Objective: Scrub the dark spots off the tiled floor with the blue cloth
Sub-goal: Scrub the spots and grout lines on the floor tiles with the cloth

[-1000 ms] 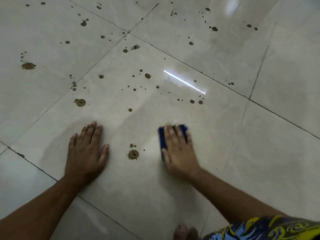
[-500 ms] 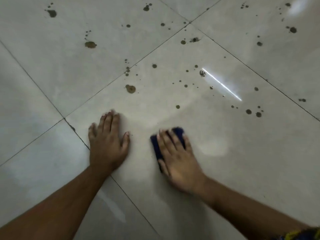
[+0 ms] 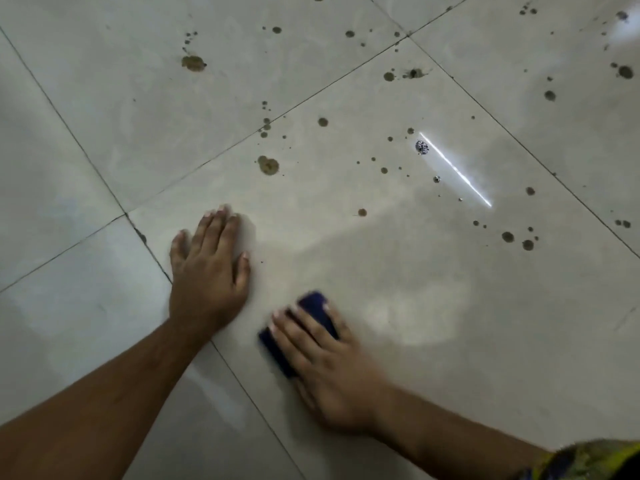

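I am watching the right hand [image 3: 332,372] pressing flat on the blue cloth [image 3: 294,336], fingers spread over the top of it rather than curled around it, so it is pinning the cloth to the tiled floor [image 3: 450,341] with an open palm. The cloth is showing past the fingertips [image 3: 277,318] and along the thumb side of the hand; the rest is hidden beneath the palm. The hand and cloth are blurring in the picture.

The left hand [image 3: 207,271] is lying open and empty on the tile just beside the cloth hand, palm down, fingers extended away from me, holding nothing. A grout line [image 3: 152,251] is running under its wrist.

The tile right around the cloth is looking clean and slightly sheened. The dark spots [image 3: 268,165] are lying well beyond both sets of fingertips: one large brown blotch ahead of the left hand, a single small spot [image 3: 362,212] ahead of the cloth, and many scattered drops farther out. A bright streak of reflected light [image 3: 457,171] is crossing the tile among them. A patterned yellow sleeve [image 3: 595,460] is showing at the right forearm's near end.
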